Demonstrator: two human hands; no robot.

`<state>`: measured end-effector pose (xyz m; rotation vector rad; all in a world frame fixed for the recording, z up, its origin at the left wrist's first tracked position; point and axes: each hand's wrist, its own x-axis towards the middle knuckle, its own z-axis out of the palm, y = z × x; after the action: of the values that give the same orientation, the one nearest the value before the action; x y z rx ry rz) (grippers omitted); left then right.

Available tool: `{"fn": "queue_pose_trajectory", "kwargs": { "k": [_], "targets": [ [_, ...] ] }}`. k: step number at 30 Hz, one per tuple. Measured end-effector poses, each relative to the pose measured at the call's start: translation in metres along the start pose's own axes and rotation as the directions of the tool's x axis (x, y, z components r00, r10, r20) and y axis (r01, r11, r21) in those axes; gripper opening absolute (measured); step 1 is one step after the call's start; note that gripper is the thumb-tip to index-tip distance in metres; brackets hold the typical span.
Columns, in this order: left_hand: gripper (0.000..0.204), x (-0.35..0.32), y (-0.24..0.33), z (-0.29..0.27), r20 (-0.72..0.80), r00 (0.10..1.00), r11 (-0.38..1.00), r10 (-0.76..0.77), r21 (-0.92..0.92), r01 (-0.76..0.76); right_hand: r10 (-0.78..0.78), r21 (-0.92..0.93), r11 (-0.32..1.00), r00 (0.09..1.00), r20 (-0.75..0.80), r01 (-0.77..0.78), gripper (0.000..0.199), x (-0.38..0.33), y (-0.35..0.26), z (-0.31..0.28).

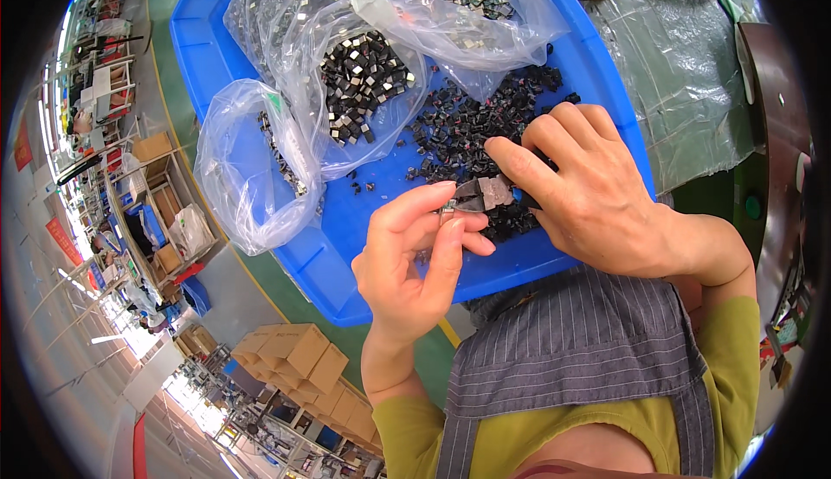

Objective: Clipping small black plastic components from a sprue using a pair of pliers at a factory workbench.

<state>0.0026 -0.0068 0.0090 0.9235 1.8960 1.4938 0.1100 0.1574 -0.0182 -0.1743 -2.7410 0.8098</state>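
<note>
A tiny metal part point(447, 211) is pinched in the left hand point(407, 258), raised for work. Small pliers point(485, 193) are gripped by the right hand point(589, 189), tips meeting it above the blue tray point(346, 245).

Three clear plastic bags point(346, 72) of small metal parts lie upper centre; brown cardboard boxes point(299, 353) stacked lower left; red signs point(61, 238) far left

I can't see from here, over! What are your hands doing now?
Left hand pinching small metal part. Right hand gripping small metal pliers on it. Blue plastic tray beneath; clear plastic bags aside.
</note>
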Motion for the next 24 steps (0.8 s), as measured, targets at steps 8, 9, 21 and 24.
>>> {"fn": "queue_pose_trajectory", "kwargs": {
  "k": [8,9,21,24],
  "targets": [
    [0.027,-0.0002,-0.0008,-0.0004,0.01,1.0,1.0,0.012,-0.006,-0.012,-0.007,-0.037,0.999,0.999,0.041,0.008,0.018,-0.0003,-0.0012,-0.0016],
    [0.027,0.0,-0.0006,-0.0008,0.018,1.0,1.0,0.008,-0.012,-0.007,-0.009,-0.035,0.999,0.999,0.039,0.011,0.018,-0.0005,-0.0015,-0.0014],
    [0.024,-0.0002,0.0034,-0.0043,0.096,0.991,0.988,-0.094,-0.115,0.105,-0.012,0.152,0.988,0.984,0.18,-0.016,0.015,-0.0034,-0.0007,-0.0017],
    [0.024,0.0013,0.0043,-0.0031,0.083,0.987,0.979,-0.138,-0.141,0.149,0.004,0.155,0.988,0.988,0.157,-0.029,0.015,-0.0032,-0.0012,0.0012]
  ]
}}
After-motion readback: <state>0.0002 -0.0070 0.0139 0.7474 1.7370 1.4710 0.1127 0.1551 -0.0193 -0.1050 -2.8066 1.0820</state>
